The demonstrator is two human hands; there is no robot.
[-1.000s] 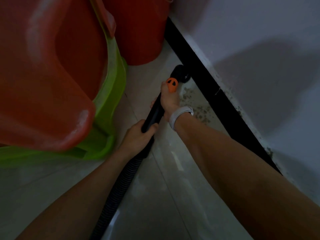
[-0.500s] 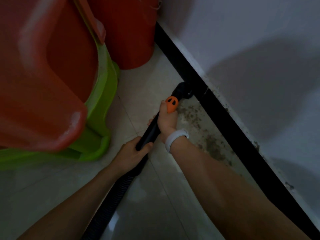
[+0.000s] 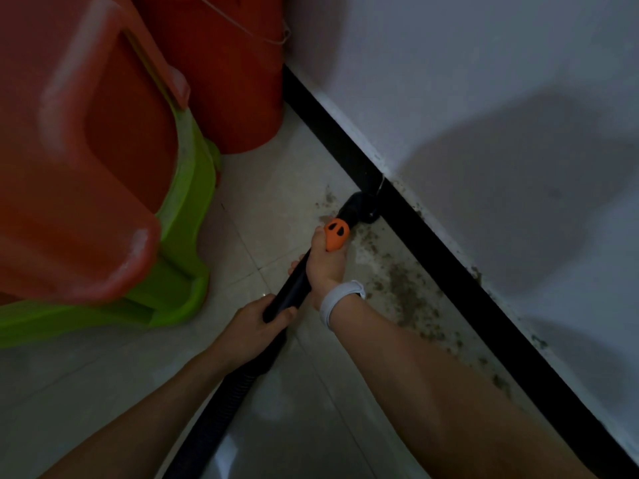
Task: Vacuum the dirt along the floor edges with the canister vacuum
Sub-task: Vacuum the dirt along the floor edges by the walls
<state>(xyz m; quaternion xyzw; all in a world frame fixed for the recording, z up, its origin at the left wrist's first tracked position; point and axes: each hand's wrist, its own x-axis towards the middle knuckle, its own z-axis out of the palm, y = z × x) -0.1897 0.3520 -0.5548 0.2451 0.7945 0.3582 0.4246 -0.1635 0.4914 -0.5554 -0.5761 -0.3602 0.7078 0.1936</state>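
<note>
Black nozzle (image 3: 359, 207) sits against the baseboard (image 3: 449, 261); my right hand (image 3: 325, 267) and left hand (image 3: 257, 323) both wrap the wand (image 3: 294, 288). I'm mid-sweep; next I'd drag back through the dirt (image 3: 408, 299).

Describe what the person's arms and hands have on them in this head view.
Both forearms are bare, with no sleeves in view. The left hand wears nothing: no glove, ring or band shows. The right hand is also ungloved, and a pale, whitish wristband, smooth and rounded like a fitness band, circles its wrist. No face or display on the band shows from this angle.
</note>
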